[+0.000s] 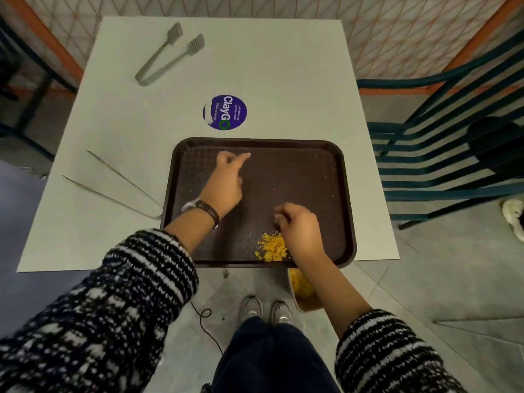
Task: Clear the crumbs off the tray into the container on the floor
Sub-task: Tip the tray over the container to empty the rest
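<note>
A dark brown tray point(317, 171) lies at the near edge of a white table point(272, 66). A pile of yellow crumbs point(270, 246) sits near the tray's front rim, and fine specks dot the rest of its surface. My left hand point(226, 180) is over the tray's far left part, forefinger stretched out, other fingers loosely bent, holding nothing. My right hand point(299, 231) rests on the tray right beside the pile, fingers curled, its side against the crumbs. On the floor below the tray's edge stands a tan container point(304, 303) with yellow crumbs inside, partly hidden by my right forearm.
Grey plastic tongs point(167, 53) lie at the table's far left. Metal tongs point(119, 185) lie left of the tray. A round purple sticker point(225, 112) is behind the tray. A dark green slatted chair point(448, 148) stands to the right. A black cable point(207, 319) runs by my feet.
</note>
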Motion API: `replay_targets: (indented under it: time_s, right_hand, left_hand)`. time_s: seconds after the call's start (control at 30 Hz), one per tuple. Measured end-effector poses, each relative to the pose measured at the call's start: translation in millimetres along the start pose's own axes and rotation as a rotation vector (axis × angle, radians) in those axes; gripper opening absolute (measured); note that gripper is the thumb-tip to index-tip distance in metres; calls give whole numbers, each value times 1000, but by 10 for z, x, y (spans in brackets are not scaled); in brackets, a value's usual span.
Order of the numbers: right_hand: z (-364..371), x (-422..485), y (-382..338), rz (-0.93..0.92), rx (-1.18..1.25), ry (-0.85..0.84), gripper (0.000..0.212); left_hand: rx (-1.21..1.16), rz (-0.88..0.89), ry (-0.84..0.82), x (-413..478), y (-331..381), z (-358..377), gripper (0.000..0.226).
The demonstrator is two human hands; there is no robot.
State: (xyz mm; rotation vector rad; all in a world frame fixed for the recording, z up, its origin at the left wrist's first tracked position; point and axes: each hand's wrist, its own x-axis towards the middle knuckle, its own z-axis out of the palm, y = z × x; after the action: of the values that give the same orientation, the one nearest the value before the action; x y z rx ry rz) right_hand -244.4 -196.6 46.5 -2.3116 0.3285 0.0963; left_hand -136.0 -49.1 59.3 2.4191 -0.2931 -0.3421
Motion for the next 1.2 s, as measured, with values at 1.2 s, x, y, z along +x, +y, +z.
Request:
replay_targets:
  time_s: [1.2]
  right_hand:
    - [-839,-3222,2031,639,600,-180,30]
  left_hand:
    - [-125,-493,326,-3932,221,1426,14]
